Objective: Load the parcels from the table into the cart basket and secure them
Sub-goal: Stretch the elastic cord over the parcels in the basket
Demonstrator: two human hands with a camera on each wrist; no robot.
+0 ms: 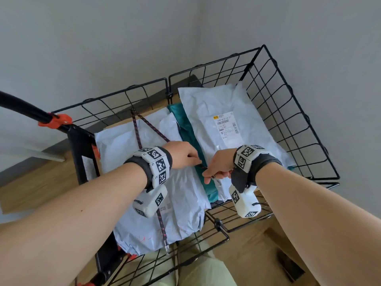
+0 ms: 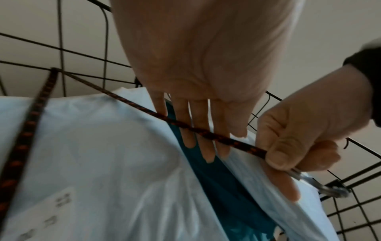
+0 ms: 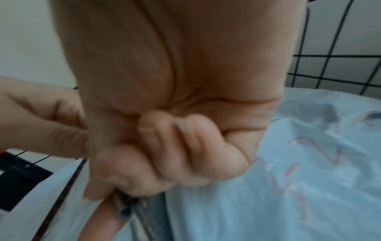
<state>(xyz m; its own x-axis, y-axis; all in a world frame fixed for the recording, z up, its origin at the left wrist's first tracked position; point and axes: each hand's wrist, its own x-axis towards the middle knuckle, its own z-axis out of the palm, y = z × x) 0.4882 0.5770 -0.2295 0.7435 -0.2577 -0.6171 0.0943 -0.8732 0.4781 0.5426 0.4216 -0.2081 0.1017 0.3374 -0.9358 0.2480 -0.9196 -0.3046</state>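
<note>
Several pale blue-white mailer parcels (image 1: 216, 112) and a teal one (image 1: 185, 129) lie flat in the black wire cart basket (image 1: 288, 112). A black-and-red bungee cord (image 1: 153, 129) loops round the basket's far wire, and two strands run toward me. My right hand (image 1: 216, 172) grips one strand's end by its metal hook (image 2: 329, 189), over the teal parcel (image 2: 222, 187). My left hand (image 1: 185, 155) holds straight fingers (image 2: 202, 143) against that strand. The other strand passes under my left wrist and ends in a loose hook (image 1: 166, 247) by the near rim.
The cart's black handle with an orange clamp (image 1: 55, 120) rises at the left. A wooden surface (image 1: 41, 182) lies beyond it. Grey walls close in behind and to the right. Brown cardboard (image 1: 268, 244) sits below the basket's near right corner.
</note>
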